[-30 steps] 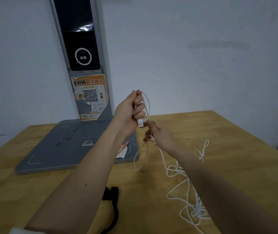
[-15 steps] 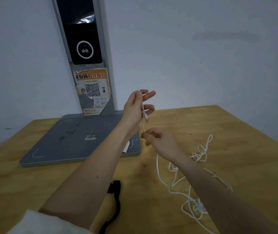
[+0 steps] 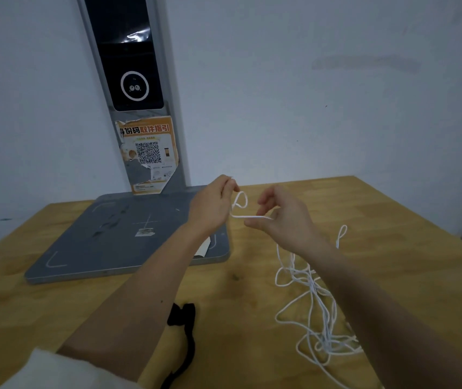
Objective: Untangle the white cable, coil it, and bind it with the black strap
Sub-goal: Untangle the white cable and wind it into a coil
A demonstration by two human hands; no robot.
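Note:
My left hand (image 3: 212, 206) is raised above the table, fingers closed on one end of the white cable (image 3: 312, 297), with a small loop hanging beside it. A short taut stretch of cable runs from it to my right hand (image 3: 283, 220), which pinches it between thumb and fingers. The remaining cable drops from my right hand into a loose tangle on the wooden table (image 3: 398, 248), partly hidden by my right forearm. The black strap (image 3: 183, 335) lies on the table under my left forearm, near the front edge.
A grey flat base plate (image 3: 106, 242) with an upright post (image 3: 137, 88), carrying a dark screen and an orange QR sticker, stands at the back left against the white wall. A scrap of paper lies on the plate's right corner.
Both hands have lowered. My right hand slid along the cable away to the right, and a short length is now stretched level between the hands. The left fingers have closed on the cable.

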